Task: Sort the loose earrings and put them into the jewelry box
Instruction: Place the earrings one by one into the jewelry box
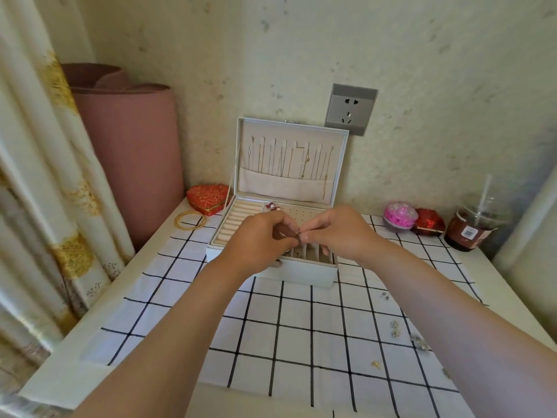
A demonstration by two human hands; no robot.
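The white jewelry box (307, 274) stands open on the checked cloth, lid up against the wall with chains hanging inside. Both hands meet just above its front compartments. My left hand (259, 236) and my right hand (334, 230) pinch one small gold earring (298, 233) between their fingertips. Loose earrings lie on the cloth at the right: a small stud (384, 295), a flower-shaped pair (394, 328), a silvery piece (419, 340) and a gold one (376, 363). My hands hide part of the box's tray.
A red heart-shaped box (208, 198) and gold bangles (190, 220) lie left of the jewelry box. A pink ball (399, 218), a red case (429, 221) and a lidded drink cup (473, 229) stand at the back right. A rolled pink mat (129, 152) leans in the corner.
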